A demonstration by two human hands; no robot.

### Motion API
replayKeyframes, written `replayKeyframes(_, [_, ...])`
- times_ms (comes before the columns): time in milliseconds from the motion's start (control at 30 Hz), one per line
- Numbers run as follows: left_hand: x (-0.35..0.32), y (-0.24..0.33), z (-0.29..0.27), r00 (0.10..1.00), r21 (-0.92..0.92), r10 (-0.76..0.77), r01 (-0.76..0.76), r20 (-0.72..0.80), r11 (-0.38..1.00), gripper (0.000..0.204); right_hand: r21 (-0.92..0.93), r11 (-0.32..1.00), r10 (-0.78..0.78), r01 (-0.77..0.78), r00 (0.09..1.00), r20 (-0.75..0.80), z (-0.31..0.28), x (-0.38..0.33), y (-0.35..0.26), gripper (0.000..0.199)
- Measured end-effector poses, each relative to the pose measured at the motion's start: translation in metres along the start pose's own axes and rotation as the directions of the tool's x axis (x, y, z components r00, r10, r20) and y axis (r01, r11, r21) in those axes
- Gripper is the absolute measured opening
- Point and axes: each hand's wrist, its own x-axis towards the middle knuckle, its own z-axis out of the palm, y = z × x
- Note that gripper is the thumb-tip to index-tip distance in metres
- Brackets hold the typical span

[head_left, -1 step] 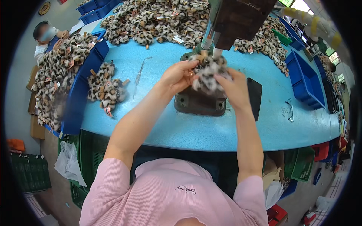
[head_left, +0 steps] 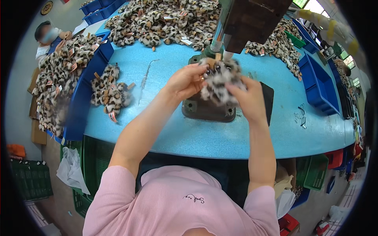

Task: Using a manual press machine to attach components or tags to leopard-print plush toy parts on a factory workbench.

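Both my hands hold one leopard-print plush piece [head_left: 218,80] up in front of me. My left hand [head_left: 184,81] pinches its left side and my right hand [head_left: 249,100] grips its right side from below. The piece hangs just under the dark head of a press machine [head_left: 252,17] and above the machine's grey metal base [head_left: 204,111], which stands on the light blue table [head_left: 165,133]. A small tan tag sticks out of the top of the piece.
A small heap of plush pieces [head_left: 110,92] lies left of the base, with a thin metal tool [head_left: 145,78] beside it. A big heap [head_left: 165,21] covers the back. Blue bins [head_left: 321,84] stand right; a filled blue bin [head_left: 80,98] left. Another person [head_left: 49,34] sits far left.
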Motion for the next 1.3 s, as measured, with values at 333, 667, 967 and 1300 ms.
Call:
replayKeyframes(333, [-0.024, -0.004, 0.024, 0.985, 0.772, 0.140, -0.166, 0.101, 0.613, 0.012, 0.557, 0.769, 0.101, -0.314, 0.920, 0.379, -0.015, 0.000, 0.050, 0.010])
replayKeyframes(667, [0.004, -0.006, 0.012, 0.989, 0.091, 0.049, -0.062, 0.141, 0.994, 0.010, 0.635, 0.766, 0.036, -0.101, 0.993, 0.115, -0.012, 0.038, 0.066, 0.011])
replayKeyframes(967, [0.033, -0.003, -0.005, 0.996, 0.246, 0.063, -0.047, -0.059, 0.968, 0.009, 0.477, 0.878, 0.068, -0.039, 0.997, -0.044, 0.000, 0.057, 0.069, 0.008])
replayKeyframes(1300, [0.049, -0.015, -0.007, 0.949, 0.626, 0.306, -0.198, -0.069, 0.754, 0.009, 0.362, 0.915, 0.155, -0.180, 0.983, 0.099, -0.003, 0.069, 0.080, 0.009])
